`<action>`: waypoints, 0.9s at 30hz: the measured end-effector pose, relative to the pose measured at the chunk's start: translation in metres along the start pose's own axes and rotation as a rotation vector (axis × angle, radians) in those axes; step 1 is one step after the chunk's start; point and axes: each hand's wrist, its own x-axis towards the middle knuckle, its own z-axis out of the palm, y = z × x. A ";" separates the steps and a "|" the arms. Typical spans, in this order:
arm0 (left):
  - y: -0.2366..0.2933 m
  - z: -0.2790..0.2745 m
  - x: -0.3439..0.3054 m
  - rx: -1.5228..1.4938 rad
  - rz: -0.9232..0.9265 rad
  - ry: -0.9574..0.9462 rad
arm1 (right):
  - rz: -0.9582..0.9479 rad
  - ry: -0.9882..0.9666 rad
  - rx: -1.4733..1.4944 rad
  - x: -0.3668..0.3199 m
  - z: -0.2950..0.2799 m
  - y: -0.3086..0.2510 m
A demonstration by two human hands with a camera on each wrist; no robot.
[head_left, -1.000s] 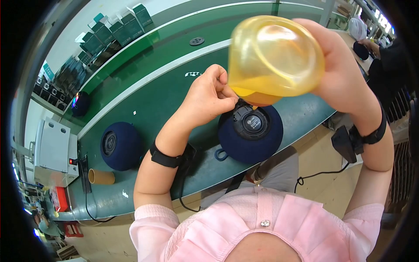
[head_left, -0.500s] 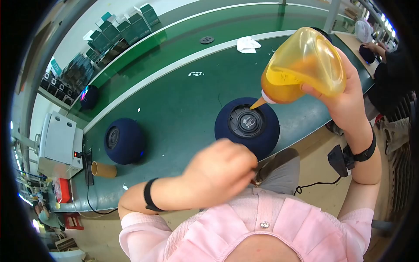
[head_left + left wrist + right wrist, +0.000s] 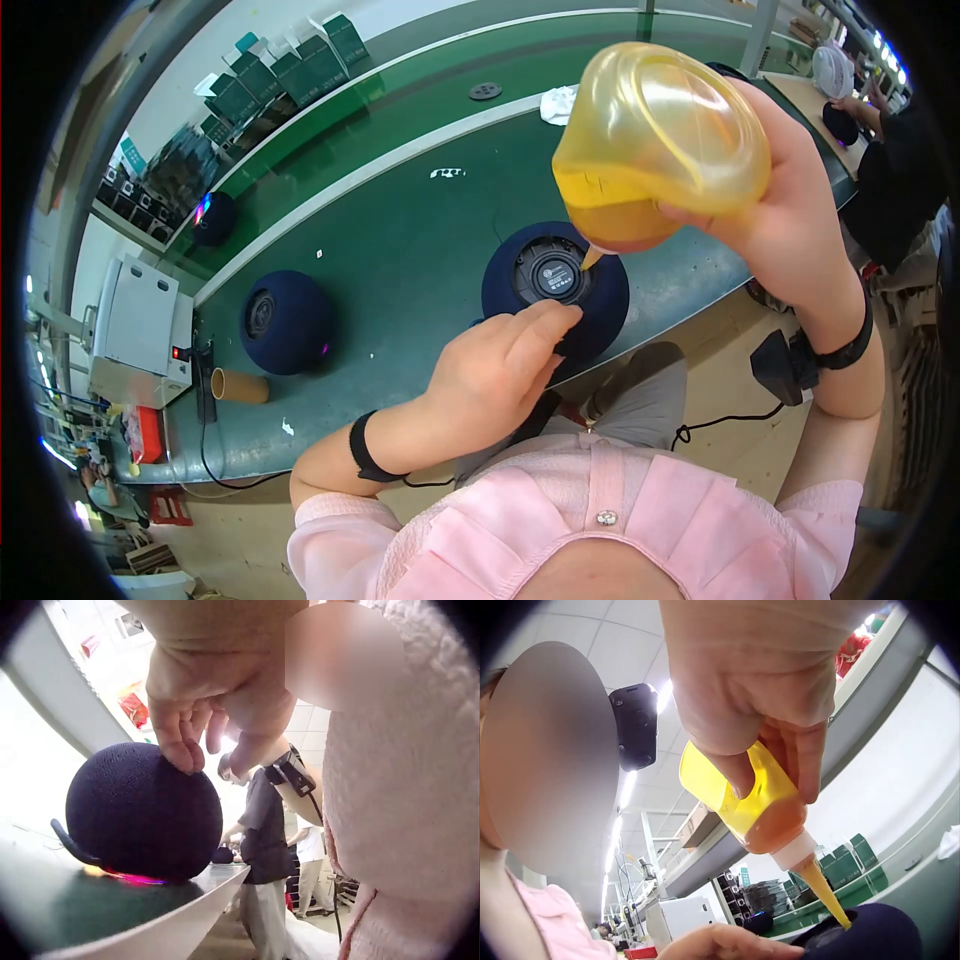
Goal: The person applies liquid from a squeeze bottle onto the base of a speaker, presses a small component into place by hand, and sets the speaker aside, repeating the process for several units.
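Observation:
The right hand [image 3: 790, 200] grips a squeezed yellow bottle [image 3: 660, 150], tilted nozzle-down. In the right wrist view its orange nozzle [image 3: 826, 894] points into the round recess on top of a dark blue fabric ball-shaped speaker [image 3: 885, 934]. From the head, the nozzle tip meets the right edge of the recess on the speaker [image 3: 600, 305]. The left hand [image 3: 500, 370] rests its relaxed fingers on the near side of that speaker. The left wrist view has the left fingertips at the top of the speaker [image 3: 142, 810], with coloured light glowing at its base.
A second blue speaker [image 3: 287, 322] stands left on the green bench, near a cardboard tube [image 3: 240, 386] and a grey-white machine [image 3: 140, 325]. White cloth [image 3: 558, 105] lies toward the back. Green boxes [image 3: 295, 78] stand beyond the ledge. Another person [image 3: 895, 165] is at the far right.
The left hand left the recess, swept toward the body, then came up to the speaker's near side. The bottle moved right, then back left, its nozzle now at the recess's right edge.

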 end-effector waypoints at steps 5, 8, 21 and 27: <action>-0.006 -0.013 0.005 -0.017 -0.015 -0.060 | 0.067 -0.020 0.162 0.017 -0.008 0.015; -0.013 -0.024 0.009 -0.113 -0.078 -0.129 | 0.097 -0.044 0.212 0.024 -0.006 0.019; -0.062 -0.044 0.031 0.128 -0.180 -0.289 | 0.140 0.134 0.496 0.029 0.022 0.055; -0.106 -0.035 0.038 0.014 -0.205 -0.168 | 0.106 0.271 0.561 0.012 0.048 0.063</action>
